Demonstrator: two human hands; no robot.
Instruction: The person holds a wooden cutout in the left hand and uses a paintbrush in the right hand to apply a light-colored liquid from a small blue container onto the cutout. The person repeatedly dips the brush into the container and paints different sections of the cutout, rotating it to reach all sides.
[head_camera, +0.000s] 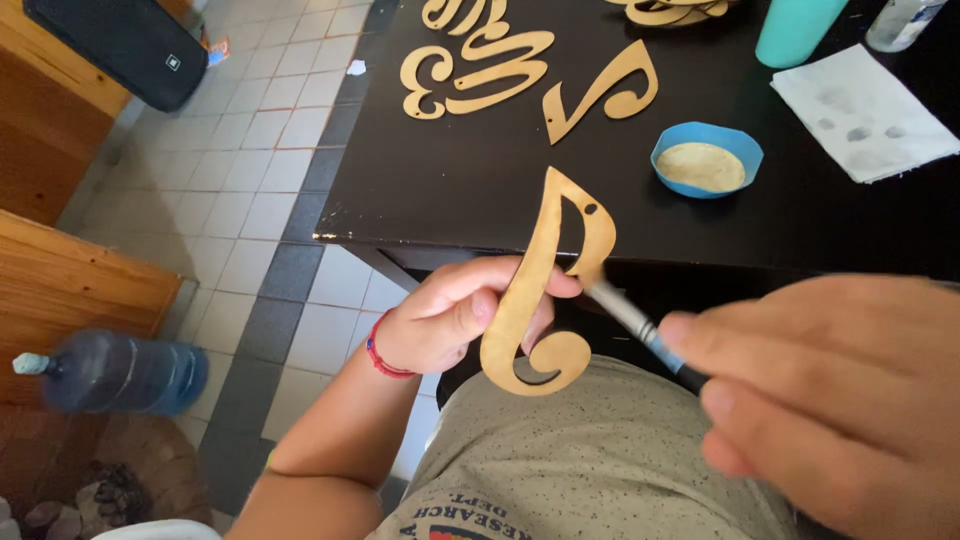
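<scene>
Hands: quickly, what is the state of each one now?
Left hand: closed, holding the wooden letter cutout.
Right hand: closed, holding a brush.

I get one view only, from the camera on the person's head, so there is no second view to share any part of the scene. It looks steeply down past the chest and lap toward the near edge of a black table, which fills the upper right. On the left it takes in tiled floor well below. It sits very near the hands: the right hand looms large and blurred at the lower right, while the left hand sits near mid-frame, sharper.
</scene>
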